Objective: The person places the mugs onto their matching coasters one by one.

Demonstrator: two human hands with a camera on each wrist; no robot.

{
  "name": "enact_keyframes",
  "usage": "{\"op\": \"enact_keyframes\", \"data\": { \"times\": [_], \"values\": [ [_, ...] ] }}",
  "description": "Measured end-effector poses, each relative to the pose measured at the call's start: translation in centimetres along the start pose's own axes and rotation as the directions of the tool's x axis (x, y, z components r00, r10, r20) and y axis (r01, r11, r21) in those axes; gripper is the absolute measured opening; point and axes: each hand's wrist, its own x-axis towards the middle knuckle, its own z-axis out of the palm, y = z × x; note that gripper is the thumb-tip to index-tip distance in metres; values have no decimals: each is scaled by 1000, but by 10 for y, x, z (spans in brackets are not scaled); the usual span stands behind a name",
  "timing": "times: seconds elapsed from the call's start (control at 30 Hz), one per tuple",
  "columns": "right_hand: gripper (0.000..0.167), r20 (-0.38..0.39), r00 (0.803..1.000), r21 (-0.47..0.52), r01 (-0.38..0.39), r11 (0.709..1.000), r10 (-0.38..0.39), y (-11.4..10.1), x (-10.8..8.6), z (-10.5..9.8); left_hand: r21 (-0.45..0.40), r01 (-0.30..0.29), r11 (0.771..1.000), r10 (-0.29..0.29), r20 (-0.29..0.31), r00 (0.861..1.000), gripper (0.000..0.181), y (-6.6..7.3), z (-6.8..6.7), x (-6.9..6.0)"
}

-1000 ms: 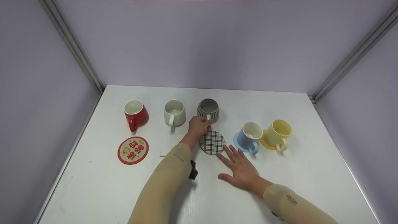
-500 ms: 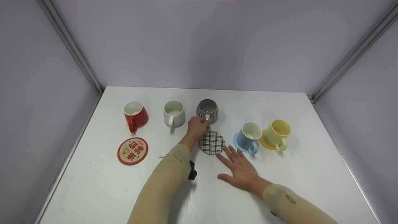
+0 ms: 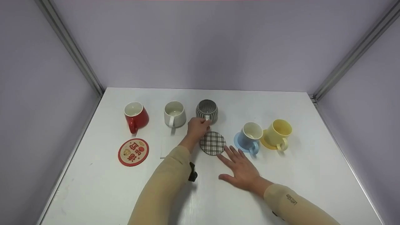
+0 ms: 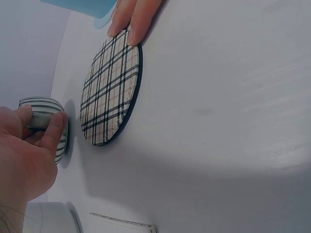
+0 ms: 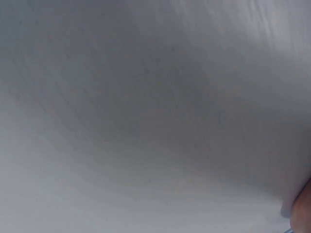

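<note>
My left hand [image 3: 197, 127] pinches the handle of a grey striped mug [image 3: 202, 115] between thumb and fingers. The mug stands upright at the back middle of the table; in the left wrist view, the hand covers part of its ribbed side [image 4: 43, 105]. Just in front of it lies a round plaid coaster [image 3: 213, 143] with a dark edge. My right hand [image 3: 243, 172] rests palm down with its fingers spread, and two fingertips [image 4: 136, 31] touch the coaster's rim. Only a bit of a finger [image 5: 302, 213] shows in the right wrist view.
Left of the striped mug stand a white mug [image 3: 178, 118] and a red mug [image 3: 142, 118]. A red-rimmed round coaster [image 3: 133, 152] and a white square coaster [image 3: 167, 145] lie nearer. On the right, a blue mug [image 3: 248, 142] and a yellow mug [image 3: 278, 136] stand on matching coasters.
The striped mug has shifted very slightly left with my left hand on its handle. My right hand and the plaid coaster have kept their places.
</note>
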Motion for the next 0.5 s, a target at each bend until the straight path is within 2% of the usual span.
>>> {"op": "enact_keyframes", "data": {
  "times": [0.37, 0.5],
  "values": [
    [81, 19, 1000, 7, -13, 1000, 13, 1, 1, 0, -12, 5, 1000, -5, 6, 1000, 41, 1, -5, -3],
    [81, -3, 1000, 2, -6, 1000, 6, 2, 3, 1, -24, -10, 1000, 10, -7, 1000, 39, 2, -7, -5]
  ]
}}
